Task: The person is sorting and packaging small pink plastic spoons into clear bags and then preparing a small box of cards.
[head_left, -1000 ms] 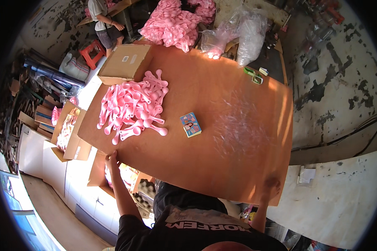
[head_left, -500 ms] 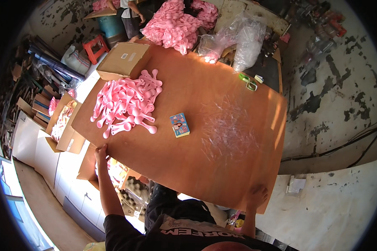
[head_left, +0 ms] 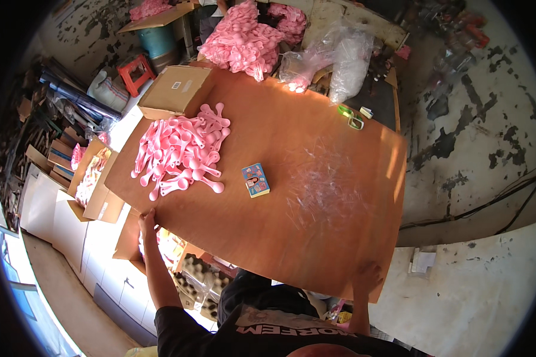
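Note:
My left hand [head_left: 149, 222] grips the near left edge of the brown wooden tabletop [head_left: 250, 232]. Palm down on the tabletop's near right corner lies my right hand [head_left: 368, 277], in shade, its fingers somewhat apart and nothing seen in it. Beyond my left hand is a loose heap of pink plastic spoons [head_left: 181, 149]. A small blue box [head_left: 255, 181] with coloured pictures and yellow sides sits mid-table, touched by neither hand. Thin clear plastic strips [head_left: 324, 190] are scattered beyond my right hand.
A closed cardboard box [head_left: 175, 90] stands at the far left corner. Green-handled scissors [head_left: 351, 118] lie at the far right edge. Behind are a big pink spoon pile [head_left: 241, 41], clear plastic bags [head_left: 351, 62] and a red stool [head_left: 136, 74]. Open cartons [head_left: 104, 199] flank the left side.
The view has shifted slightly. In the background, another person has moved right, partly behind the big pink pile. My hands keep their places on the tabletop, and the objects on it have not moved.

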